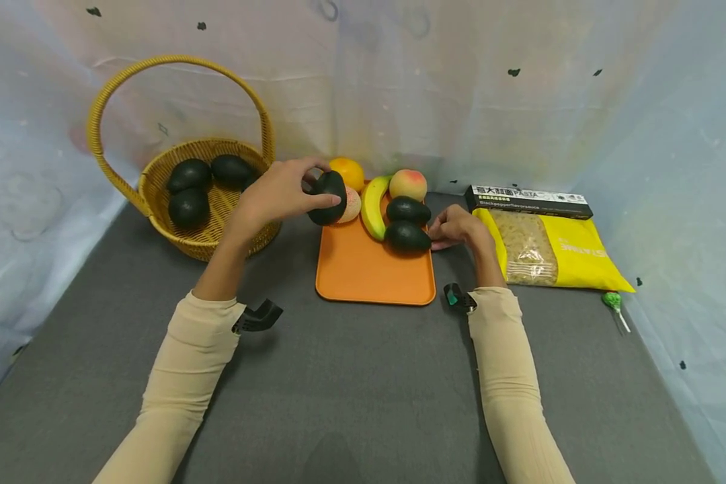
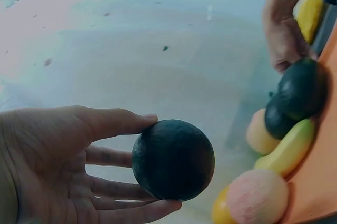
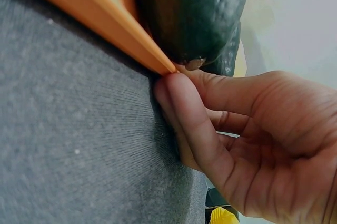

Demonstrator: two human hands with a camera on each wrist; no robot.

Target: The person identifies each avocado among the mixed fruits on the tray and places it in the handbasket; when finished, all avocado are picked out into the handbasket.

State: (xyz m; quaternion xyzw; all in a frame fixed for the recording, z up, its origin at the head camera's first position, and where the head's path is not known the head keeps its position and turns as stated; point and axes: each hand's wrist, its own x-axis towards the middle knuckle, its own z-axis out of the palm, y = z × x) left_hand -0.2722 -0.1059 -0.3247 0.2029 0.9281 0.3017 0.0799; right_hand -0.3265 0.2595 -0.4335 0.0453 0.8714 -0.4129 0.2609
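Observation:
My left hand (image 1: 287, 191) holds a dark green avocado (image 1: 328, 197) between thumb and fingers, raised at the left side of the orange tray (image 1: 375, 275). In the left wrist view that avocado (image 2: 174, 159) shows its round end. With thumb and fingers, my right hand (image 3: 237, 124) pinches the tray's rim (image 3: 150, 55), close to an avocado (image 3: 195, 13) lying inside. Two avocados (image 1: 408, 238) lie on the tray beside a banana (image 1: 372, 207), a peach (image 1: 408, 185), a pinkish round fruit (image 1: 351, 205) and an orange (image 1: 347, 173).
A wicker basket (image 1: 212, 249) with a tall handle stands at the left, with several avocados (image 1: 189, 207) in it. On the right lie a black pasta box (image 1: 529, 202), a yellow pasta bag (image 1: 575, 252) and a green lollipop (image 1: 612, 300). A pale curtain (image 1: 399, 87) hangs behind.

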